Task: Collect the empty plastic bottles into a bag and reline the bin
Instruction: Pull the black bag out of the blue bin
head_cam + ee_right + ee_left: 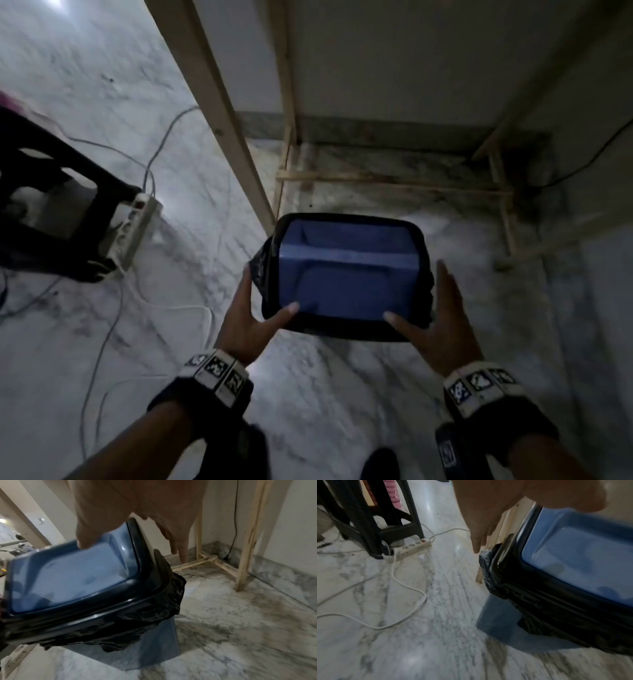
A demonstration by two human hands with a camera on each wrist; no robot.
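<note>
1. The bin is standing on the marble floor, just beside a wooden leg of a frame by the wall.
2. A black liner is already hanging folded over the rim, and the blue lid is sitting on top inside a dark frame, so the relining is looking almost done.
3. The left hand is resting spread at the bin's left side, thumb lying on the lid's near edge, fingers straight along the liner.
4. The right hand is mirroring it on the right, fingers straight and apart, thumb touching the lid's near edge; neither hand is curling round anything.
5. No bottles and no filled bag are showing in any view, so whether the collecting is finished cannot be told.
6. What is probably left: seating the lid evenly and tucking the loose liner bunching at the left corner.
7. To the left, well apart, a black stool is standing with a power strip touching its foot and white cables trailing over the floor; these could be snagging feet.
</note>
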